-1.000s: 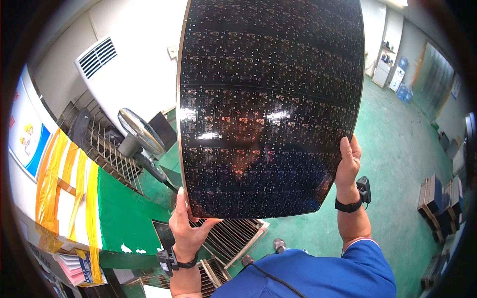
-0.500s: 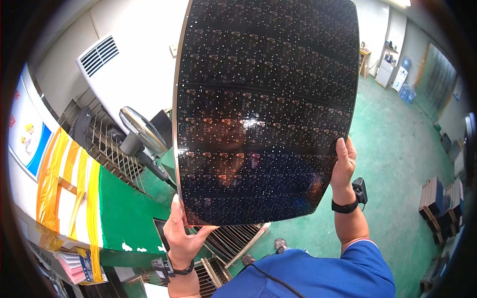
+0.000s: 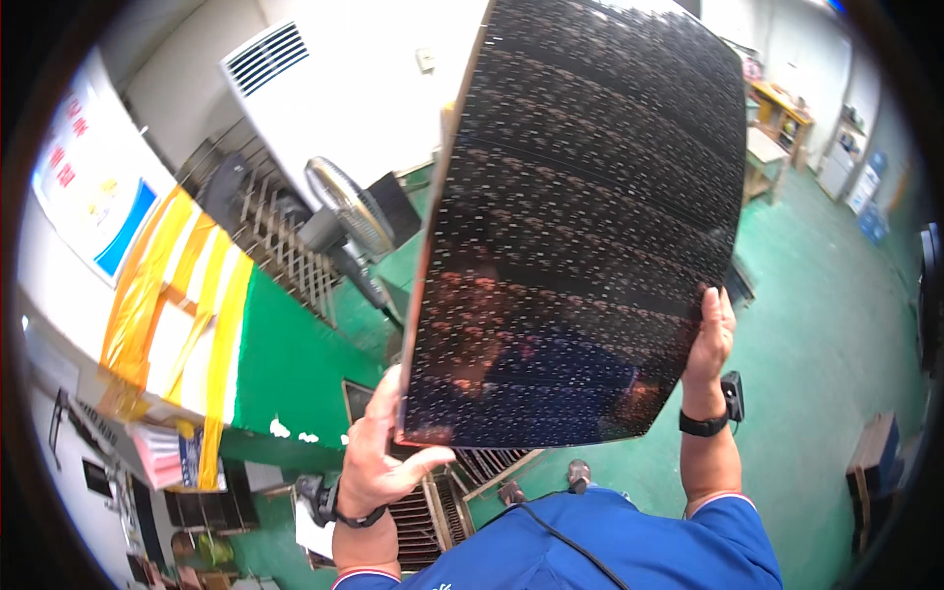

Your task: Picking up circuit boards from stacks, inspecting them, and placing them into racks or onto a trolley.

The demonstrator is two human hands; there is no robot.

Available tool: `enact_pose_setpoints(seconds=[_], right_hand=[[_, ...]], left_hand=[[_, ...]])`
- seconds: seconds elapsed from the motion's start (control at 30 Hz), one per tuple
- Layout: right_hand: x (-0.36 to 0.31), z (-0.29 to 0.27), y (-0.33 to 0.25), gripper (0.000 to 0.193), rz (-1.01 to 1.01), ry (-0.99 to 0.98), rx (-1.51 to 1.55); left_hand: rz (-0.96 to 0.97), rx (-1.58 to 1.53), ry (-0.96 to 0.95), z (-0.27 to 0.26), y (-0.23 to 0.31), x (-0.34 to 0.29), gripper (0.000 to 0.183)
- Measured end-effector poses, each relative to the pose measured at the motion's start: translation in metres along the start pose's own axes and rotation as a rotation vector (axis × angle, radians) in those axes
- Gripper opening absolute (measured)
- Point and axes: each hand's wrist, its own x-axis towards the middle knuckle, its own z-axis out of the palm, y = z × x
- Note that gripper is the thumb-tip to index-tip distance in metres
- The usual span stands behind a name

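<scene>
Both hands — left hand [image 3: 379,462], right hand [image 3: 710,334] — grip dark panel [image 3: 580,226] (tilted).

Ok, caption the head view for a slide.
Both hands, left hand and right hand, hold a large dark glossy panel upright above a green floor.

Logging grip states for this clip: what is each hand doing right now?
Left hand: closed on the lower left corner of the dark panel.
Right hand: gripping the panel's right edge.

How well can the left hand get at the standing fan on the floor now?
Probably not. The left hand grips the lower corner of the big dark panel, as the right hand does at the other edge, and the fan stands well beyond, past the panel's left edge.
</scene>
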Motion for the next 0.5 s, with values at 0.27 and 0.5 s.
enact_pose_setpoints(seconds=[0.27, 0.5], right_hand=[[-0.007, 0.001, 0.019, 0.038, 0.296, -0.189, 0.663], [-0.019, 0.007, 0.026, 0.031, 0.385, 0.036, 0.689]], left_hand=[[-0.015, -0.009, 0.219, -0.023, -0.006, -0.006, 0.057], [-0.008, -0.372, 0.407, -0.041, -0.019, 0.020, 0.058]])
